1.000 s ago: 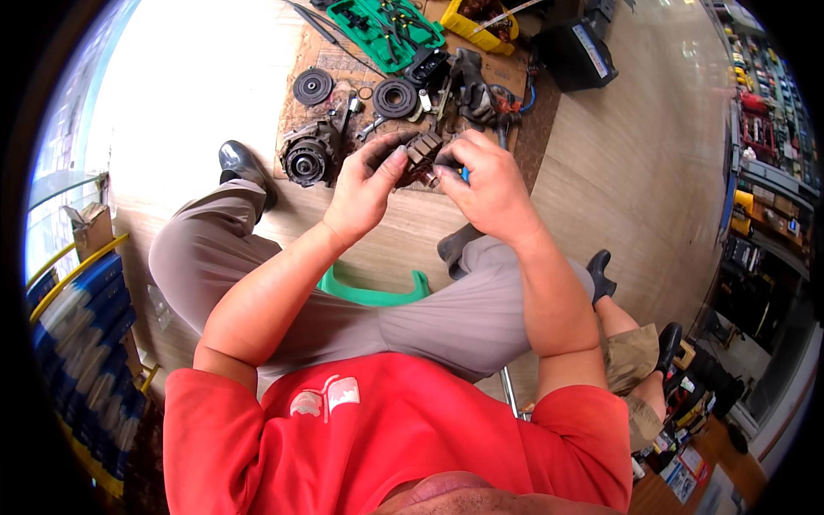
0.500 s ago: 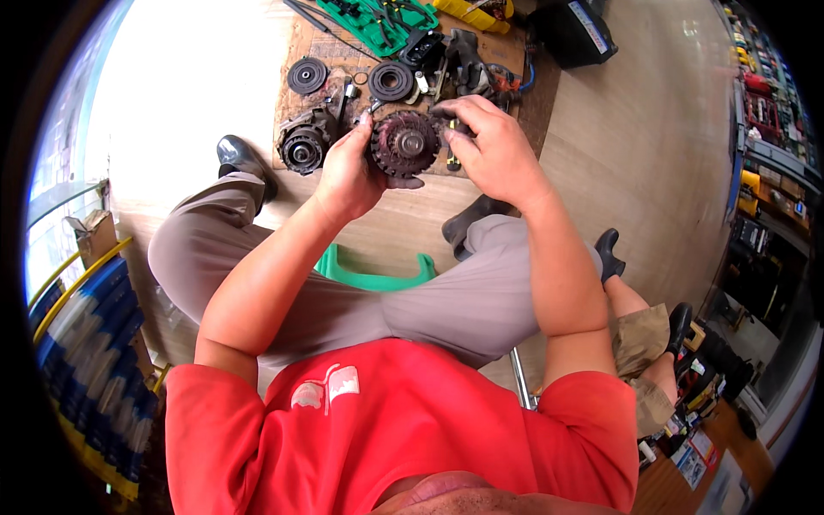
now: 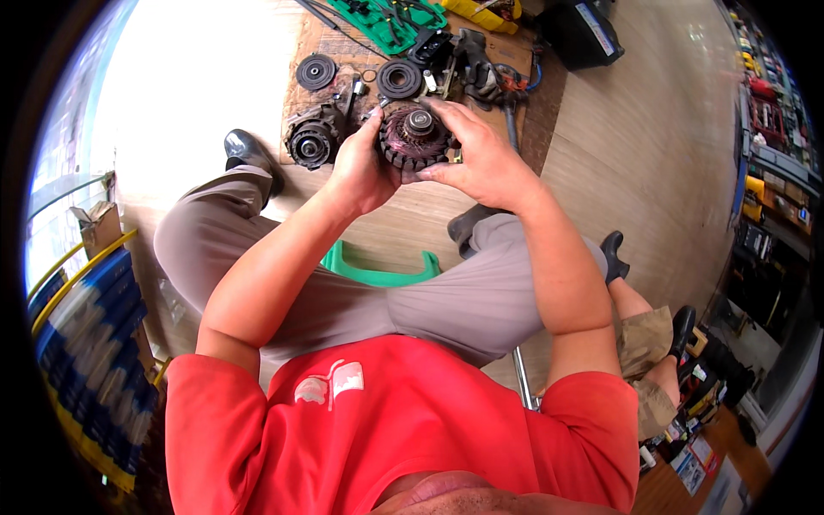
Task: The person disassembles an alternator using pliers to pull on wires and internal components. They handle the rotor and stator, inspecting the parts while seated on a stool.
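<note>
My left hand (image 3: 362, 163) and my right hand (image 3: 472, 154) grip a round, toothed metal rotor (image 3: 408, 142) with a dark reddish face and a silver hub on top, one hand on each side. Just left of it lies a greasy cast housing (image 3: 311, 146) with a pulley. Beyond my hands, a flat black disc (image 3: 316, 72), a black ring-shaped part (image 3: 396, 79), small metal parts and a grey work glove (image 3: 481, 69) lie on a stained cardboard sheet (image 3: 532, 103).
A green tool case (image 3: 378, 17), yellow container (image 3: 481, 13) and black battery (image 3: 575, 33) stand beyond the parts. A green plastic stool (image 3: 378, 270) is under me. Another person's legs (image 3: 635, 318) are at right, beside crowded shelves (image 3: 764, 129). Yellow-railed rack (image 3: 86, 335) stands left.
The rotor has been turned from side-on to face-up, then tilted so its hub points upward. My right hand has shifted from its upper right to wrap round its right and lower side.
</note>
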The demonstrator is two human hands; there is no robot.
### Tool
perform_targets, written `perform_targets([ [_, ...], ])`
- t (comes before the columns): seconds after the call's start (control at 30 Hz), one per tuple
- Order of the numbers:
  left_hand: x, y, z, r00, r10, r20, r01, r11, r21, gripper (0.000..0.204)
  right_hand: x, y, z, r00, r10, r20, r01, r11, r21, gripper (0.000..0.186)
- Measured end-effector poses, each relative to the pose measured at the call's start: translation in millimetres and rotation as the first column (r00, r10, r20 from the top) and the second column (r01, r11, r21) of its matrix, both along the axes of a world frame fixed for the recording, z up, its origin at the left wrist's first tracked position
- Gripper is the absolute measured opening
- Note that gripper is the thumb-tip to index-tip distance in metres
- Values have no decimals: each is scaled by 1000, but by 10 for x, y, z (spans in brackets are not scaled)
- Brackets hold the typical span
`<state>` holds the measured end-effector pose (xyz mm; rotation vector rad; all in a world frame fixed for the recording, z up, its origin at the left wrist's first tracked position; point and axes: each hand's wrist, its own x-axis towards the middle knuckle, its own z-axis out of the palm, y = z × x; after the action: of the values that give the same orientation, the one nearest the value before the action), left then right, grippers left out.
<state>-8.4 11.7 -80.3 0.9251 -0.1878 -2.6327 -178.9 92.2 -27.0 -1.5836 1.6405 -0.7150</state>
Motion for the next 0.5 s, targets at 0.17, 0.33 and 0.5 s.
perform_targets([
  [0.17, 14, -17, 32, 1000, -30, 9, 30, 999, -16, 55, 0, 8, 4, 996, -31, 78, 33, 999, -30, 88],
  [0.33, 38, -56, 56, 996, -70, -60, 67, 997, -48, 57, 22, -22, -10, 970, -100, 222, 90, 994, 55, 87],
  [0.5, 61, -108, 76, 984, -116, 132, 134, 982, -136, 54, -24, -16, -2, 760, -272, 590, 104, 947, 302, 81],
])
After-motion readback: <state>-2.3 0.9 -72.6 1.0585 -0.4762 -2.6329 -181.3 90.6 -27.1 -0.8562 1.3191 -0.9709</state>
